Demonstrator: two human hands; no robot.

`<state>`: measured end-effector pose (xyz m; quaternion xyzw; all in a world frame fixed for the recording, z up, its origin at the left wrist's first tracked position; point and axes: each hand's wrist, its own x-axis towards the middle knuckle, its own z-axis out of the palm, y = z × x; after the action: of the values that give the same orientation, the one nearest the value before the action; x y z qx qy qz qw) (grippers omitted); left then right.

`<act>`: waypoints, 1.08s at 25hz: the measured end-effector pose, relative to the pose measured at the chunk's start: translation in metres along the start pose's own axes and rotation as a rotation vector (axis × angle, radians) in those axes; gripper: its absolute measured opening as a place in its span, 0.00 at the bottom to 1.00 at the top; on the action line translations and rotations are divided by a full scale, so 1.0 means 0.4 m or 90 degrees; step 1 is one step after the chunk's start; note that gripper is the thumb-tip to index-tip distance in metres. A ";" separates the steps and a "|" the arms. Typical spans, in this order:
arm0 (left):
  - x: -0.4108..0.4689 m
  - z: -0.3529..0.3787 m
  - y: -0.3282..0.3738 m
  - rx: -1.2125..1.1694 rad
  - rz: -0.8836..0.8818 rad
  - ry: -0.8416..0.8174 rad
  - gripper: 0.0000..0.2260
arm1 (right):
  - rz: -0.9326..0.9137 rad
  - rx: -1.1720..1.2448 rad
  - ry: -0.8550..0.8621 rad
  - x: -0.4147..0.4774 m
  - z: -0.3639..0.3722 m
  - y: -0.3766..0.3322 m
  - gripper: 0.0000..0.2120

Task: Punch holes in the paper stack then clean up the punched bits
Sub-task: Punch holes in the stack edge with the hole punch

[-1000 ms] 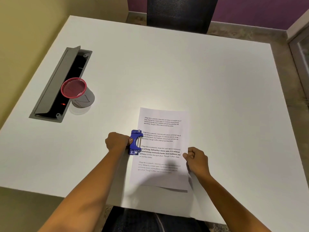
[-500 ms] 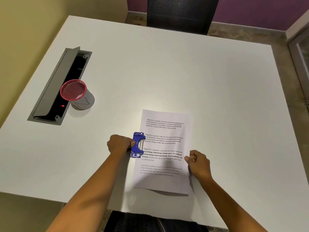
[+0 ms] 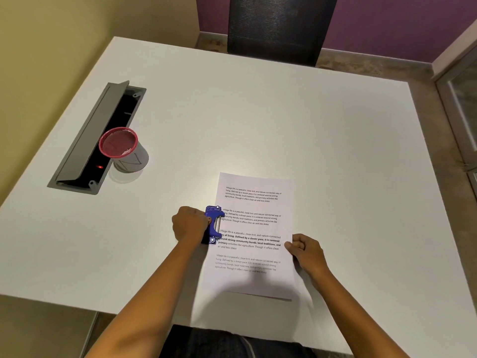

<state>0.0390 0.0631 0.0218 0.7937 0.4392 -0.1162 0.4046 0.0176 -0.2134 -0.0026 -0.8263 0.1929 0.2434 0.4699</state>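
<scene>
White table (image 3: 309, 125): left fingers (image 3: 201, 218) grip blue punch (image 3: 213, 229) on paper (image 3: 255, 226) edge, right fingers (image 3: 296, 245) pinch opposite edge.

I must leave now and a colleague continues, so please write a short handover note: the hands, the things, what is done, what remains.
Left hand: grips the blue hole punch, seated on the left edge of the paper stack.
Right hand: pinches the stack's right edge, steadying it on the table.
Done: punch placed on the edge; whether holes are cut cannot be seen.
Left: press, remove the punch, gather the bits; none visible yet. A red mesh cup stands to the left.
</scene>
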 end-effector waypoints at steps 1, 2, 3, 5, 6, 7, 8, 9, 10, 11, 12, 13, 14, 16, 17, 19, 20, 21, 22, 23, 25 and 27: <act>-0.003 0.004 -0.003 -0.001 0.011 0.000 0.18 | 0.001 0.004 0.002 -0.001 -0.001 -0.002 0.13; -0.003 0.008 -0.008 -0.003 0.022 0.000 0.17 | 0.005 0.007 0.005 -0.001 -0.002 -0.004 0.13; -0.003 0.011 -0.014 -0.001 0.036 0.002 0.13 | 0.010 0.010 0.007 0.000 -0.003 -0.006 0.13; -0.011 0.013 -0.019 -0.008 0.064 0.012 0.05 | 0.015 0.008 0.000 0.001 -0.007 -0.008 0.13; -0.016 0.015 -0.021 -0.013 0.074 0.018 0.02 | 0.016 0.004 -0.004 0.003 -0.009 -0.006 0.13; -0.019 0.016 -0.021 -0.013 0.082 0.023 0.02 | 0.019 -0.001 -0.007 0.004 -0.011 -0.004 0.12; -0.022 0.015 -0.020 -0.012 0.088 0.026 0.02 | 0.022 -0.006 -0.008 0.004 -0.013 -0.002 0.12; -0.023 0.014 -0.020 -0.009 0.094 0.033 0.02 | 0.025 -0.009 -0.003 0.005 -0.016 0.001 0.12; -0.024 0.009 -0.020 -0.006 0.098 0.041 0.02 | 0.027 -0.014 0.005 0.007 -0.021 0.005 0.12; -0.022 0.004 -0.020 -0.001 0.102 0.049 0.03 | 0.029 -0.019 0.016 0.009 -0.028 0.010 0.14; -0.019 -0.002 -0.022 0.000 0.106 0.058 0.03 | 0.031 -0.022 0.024 0.012 -0.038 0.015 0.15; -0.015 -0.008 -0.026 -0.003 0.106 0.065 0.03 | 0.034 -0.023 0.031 0.015 -0.050 0.018 0.16; -0.012 -0.013 -0.028 -0.008 0.101 0.067 0.04 | 0.038 -0.020 0.037 0.018 -0.061 0.022 0.16; -0.010 -0.018 -0.029 -0.020 0.092 0.062 0.06 | 0.042 -0.009 0.050 0.021 -0.079 0.028 0.15; -0.010 -0.017 -0.030 -0.027 0.092 0.059 0.06 | 0.040 -0.006 0.057 0.020 -0.084 0.029 0.14; -0.015 -0.016 -0.031 -0.032 0.099 0.052 0.07 | 0.029 -0.003 0.072 0.015 -0.091 0.027 0.13; -0.022 -0.017 -0.032 -0.032 0.105 0.053 0.08 | 0.022 0.002 0.080 0.011 -0.094 0.026 0.13; -0.028 -0.017 -0.033 -0.027 0.122 0.060 0.10 | 0.015 0.012 0.086 0.007 -0.097 0.024 0.12; -0.040 -0.021 -0.030 -0.028 0.142 0.068 0.12 | 0.008 0.029 0.089 0.001 -0.101 0.019 0.11; -0.053 -0.025 -0.022 -0.038 0.170 0.080 0.12 | 0.000 0.048 0.091 -0.006 -0.106 0.012 0.10; -0.086 -0.037 -0.002 -0.078 0.220 0.074 0.09 | -0.020 0.081 0.099 -0.021 -0.117 -0.007 0.07; -0.116 -0.045 0.013 -0.143 0.208 -0.014 0.07 | -0.044 0.110 0.111 -0.034 -0.129 -0.030 0.05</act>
<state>0.0129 0.0469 0.0613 0.8032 0.3100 -0.0082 0.5087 0.0246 -0.2512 0.0363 -0.8069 0.2249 0.1370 0.5288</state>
